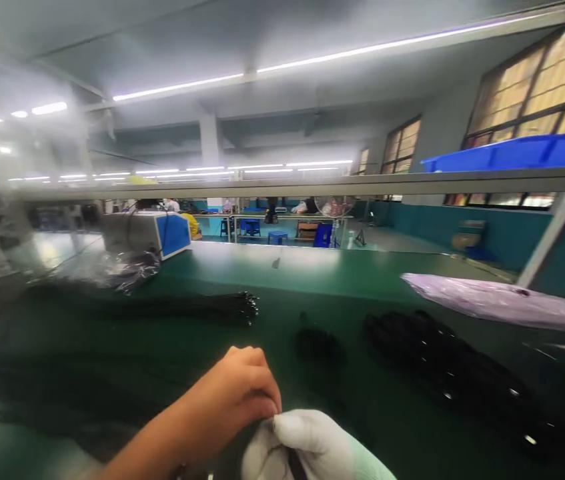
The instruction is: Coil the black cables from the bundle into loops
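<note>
My left hand (249,383), bare, is closed in a pinch at the lower middle, its fingertips meeting my right thumb. What it pinches, if anything, is hidden. In a white glove, my right hand (307,437) is curled shut on a short dark length that looks like black cable (296,465); most of it is hidden by the glove and the frame's lower edge. Beyond my hands, a bundle of thin black cables (202,305) with shiny tips lies on the green table (282,273). A small dark coil (319,343) sits just past my right hand.
A larger heap of black cables (442,353) lies to the right, near a pinkish plastic bag (492,300). At the left stand a blue-and-white box (173,233) and clear plastic wrap (135,268). An overhead shelf (312,187) crosses the view, bearing a blue bin (517,152).
</note>
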A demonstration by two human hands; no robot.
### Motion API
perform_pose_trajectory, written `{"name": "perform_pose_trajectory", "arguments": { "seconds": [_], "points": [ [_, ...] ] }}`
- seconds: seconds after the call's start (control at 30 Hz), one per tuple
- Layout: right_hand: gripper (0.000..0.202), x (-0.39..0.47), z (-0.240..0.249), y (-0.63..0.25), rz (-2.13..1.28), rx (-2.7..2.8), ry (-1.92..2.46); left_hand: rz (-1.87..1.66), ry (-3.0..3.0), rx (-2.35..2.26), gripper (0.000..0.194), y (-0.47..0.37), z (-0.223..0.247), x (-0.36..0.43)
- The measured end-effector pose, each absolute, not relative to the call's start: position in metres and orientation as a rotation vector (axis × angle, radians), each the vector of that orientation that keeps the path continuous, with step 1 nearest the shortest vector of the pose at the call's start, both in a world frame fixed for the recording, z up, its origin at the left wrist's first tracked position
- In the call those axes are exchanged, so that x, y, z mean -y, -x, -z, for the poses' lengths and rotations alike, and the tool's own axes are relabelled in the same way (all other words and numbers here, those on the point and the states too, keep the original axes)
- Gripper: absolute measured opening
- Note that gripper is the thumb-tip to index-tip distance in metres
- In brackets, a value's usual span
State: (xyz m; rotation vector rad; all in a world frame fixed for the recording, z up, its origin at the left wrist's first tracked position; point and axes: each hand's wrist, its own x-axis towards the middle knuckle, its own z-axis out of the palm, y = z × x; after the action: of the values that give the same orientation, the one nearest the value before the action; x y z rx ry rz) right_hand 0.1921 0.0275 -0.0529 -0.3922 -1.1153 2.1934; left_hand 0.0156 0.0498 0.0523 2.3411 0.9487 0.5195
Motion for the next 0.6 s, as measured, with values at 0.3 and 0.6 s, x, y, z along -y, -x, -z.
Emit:
{"name": "perform_pose_trajectory", "arguments": {
  "seconds": [0.3,0.6],
  "points": [
    [0.021,-0.026,0.040,-0.200,-1.983,1.284,0.604,-0.520,-2.378,-0.890,0.016,-0.047,-0.045,-0.067],
    [0.036,-0.026,0.006,-0.239,-1.962,0.752,-0.005,-0.465,-2.405,-1.381,0.028,-0.024,0.043,-0.075]
  ]
}}
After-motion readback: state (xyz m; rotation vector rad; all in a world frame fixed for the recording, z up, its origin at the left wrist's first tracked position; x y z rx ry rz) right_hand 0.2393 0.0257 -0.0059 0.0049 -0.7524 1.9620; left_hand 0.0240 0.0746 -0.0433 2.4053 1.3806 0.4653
